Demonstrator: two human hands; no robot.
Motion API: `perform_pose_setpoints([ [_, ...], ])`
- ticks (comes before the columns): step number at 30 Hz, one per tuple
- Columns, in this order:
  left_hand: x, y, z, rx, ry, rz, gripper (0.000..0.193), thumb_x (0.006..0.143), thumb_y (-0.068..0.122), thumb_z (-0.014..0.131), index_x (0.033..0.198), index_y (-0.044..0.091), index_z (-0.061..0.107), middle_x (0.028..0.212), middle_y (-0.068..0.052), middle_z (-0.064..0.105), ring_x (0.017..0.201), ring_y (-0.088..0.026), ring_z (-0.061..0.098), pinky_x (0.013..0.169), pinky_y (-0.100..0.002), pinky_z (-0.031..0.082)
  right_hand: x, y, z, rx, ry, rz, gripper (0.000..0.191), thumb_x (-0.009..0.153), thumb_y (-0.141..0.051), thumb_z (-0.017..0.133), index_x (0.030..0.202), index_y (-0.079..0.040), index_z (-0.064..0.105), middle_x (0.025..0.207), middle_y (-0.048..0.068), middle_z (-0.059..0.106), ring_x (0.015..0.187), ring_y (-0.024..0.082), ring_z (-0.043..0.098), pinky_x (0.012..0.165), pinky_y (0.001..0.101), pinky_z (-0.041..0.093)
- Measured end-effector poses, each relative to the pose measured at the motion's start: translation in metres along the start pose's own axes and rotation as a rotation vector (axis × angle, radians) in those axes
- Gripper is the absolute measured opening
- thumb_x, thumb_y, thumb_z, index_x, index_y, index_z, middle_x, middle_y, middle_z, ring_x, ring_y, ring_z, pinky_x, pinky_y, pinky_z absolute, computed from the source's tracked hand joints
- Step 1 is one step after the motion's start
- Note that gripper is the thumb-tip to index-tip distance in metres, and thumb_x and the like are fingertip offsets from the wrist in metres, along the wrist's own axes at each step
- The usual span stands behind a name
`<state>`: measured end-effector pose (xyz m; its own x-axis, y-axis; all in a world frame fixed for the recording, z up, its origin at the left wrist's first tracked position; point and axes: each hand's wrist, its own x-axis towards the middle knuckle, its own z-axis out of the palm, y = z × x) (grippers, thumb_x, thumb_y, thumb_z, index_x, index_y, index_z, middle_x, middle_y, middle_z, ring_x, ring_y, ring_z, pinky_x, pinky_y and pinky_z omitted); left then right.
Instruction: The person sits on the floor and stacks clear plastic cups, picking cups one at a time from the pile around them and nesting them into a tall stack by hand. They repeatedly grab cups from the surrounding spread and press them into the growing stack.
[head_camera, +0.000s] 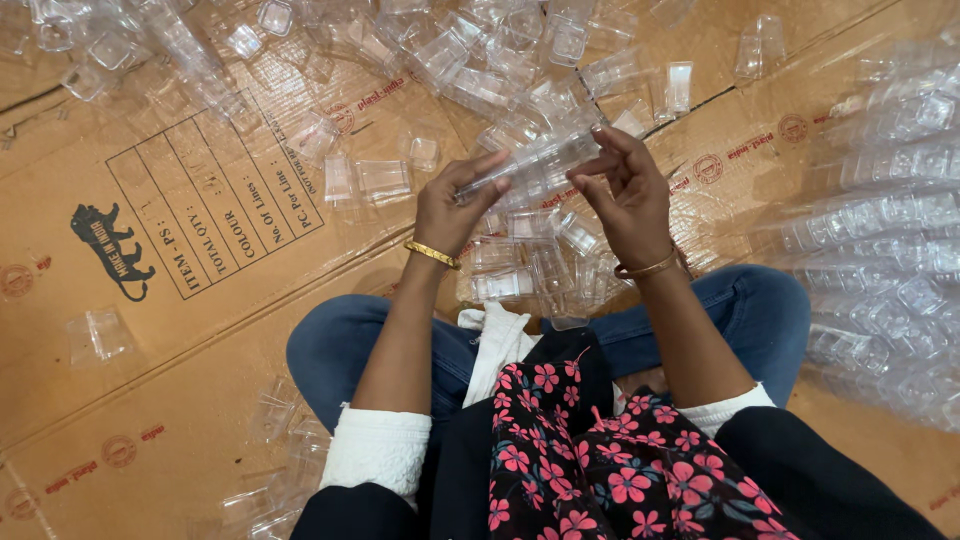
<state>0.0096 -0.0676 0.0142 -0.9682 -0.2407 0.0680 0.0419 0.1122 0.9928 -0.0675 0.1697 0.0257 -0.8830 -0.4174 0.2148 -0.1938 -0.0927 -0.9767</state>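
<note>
- Clear plastic stack (530, 160): its ends are covered by the fingers (480, 172) of both hands; the piece count cannot be told.
- Rows of clear containers (880, 230): cut off by the right edge and blurred.
- Loose clear pieces (480, 40): cut off by the top edge; overlapping outlines merge.
- Cardboard sheet (200, 330): runs past the left and bottom edges.
- Palms of both hands: turned away, not visible.

- Floor covering: flattened brown cardboard sheets (200, 330), laid edge to edge, with seams and creases visible.
- Markings: a black printed form panel, a black animal figure and small red round stamps.
- Light: even, soft, without hard shadows.
- Walls, windows, furniture: out of view.
</note>
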Motion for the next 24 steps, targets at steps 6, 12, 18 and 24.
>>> perform_pose_setpoints([
  [6,0.0,-0.009,-0.003,-0.033,-0.023,-0.165,0.045,0.108,0.041,0.052,0.128,0.009,0.076,0.118,-0.007,0.08,0.102,-0.011,0.067,0.092,-0.027,0.053,-0.007,0.003,0.004,-0.031,0.022,0.028,0.06,0.101,0.006,0.072,0.154,-0.003,0.045,0.14,0.013,0.062,0.127,0.02,0.067,0.124,0.0347,0.046],
  [12,0.003,-0.001,-0.005,-0.193,-0.237,-0.073,0.049,0.109,0.043,0.049,0.143,0.01,0.061,0.144,-0.012,0.065,0.131,-0.017,0.058,0.112,-0.033,0.044,-0.003,-0.015,0.018,0.175,0.104,0.268,0.074,0.099,-0.022,0.071,0.16,-0.024,0.031,0.162,0.008,0.035,0.13,0.022,0.058,0.104,0.0429,0.058],
  [18,0.0,0.003,-0.009,-0.067,-0.274,0.014,0.048,0.111,0.042,0.047,0.147,0.014,0.06,0.136,-0.011,0.066,0.128,-0.022,0.059,0.113,-0.035,0.044,0.001,-0.026,0.034,0.576,0.074,0.411,0.08,0.097,-0.034,0.074,0.157,-0.025,0.02,0.146,0.015,0.052,0.12,0.03,0.068,0.089,0.044,0.066],
  [24,-0.001,-0.014,-0.005,-0.195,-0.261,0.017,0.039,0.108,0.036,0.058,0.132,0.006,0.061,0.13,-0.009,0.063,0.118,-0.019,0.06,0.102,-0.036,0.049,0.005,-0.02,0.028,0.253,0.148,0.401,0.089,0.089,-0.006,0.081,0.157,-0.022,0.027,0.144,0.018,0.053,0.12,0.03,0.068,0.092,0.0445,0.067],
])
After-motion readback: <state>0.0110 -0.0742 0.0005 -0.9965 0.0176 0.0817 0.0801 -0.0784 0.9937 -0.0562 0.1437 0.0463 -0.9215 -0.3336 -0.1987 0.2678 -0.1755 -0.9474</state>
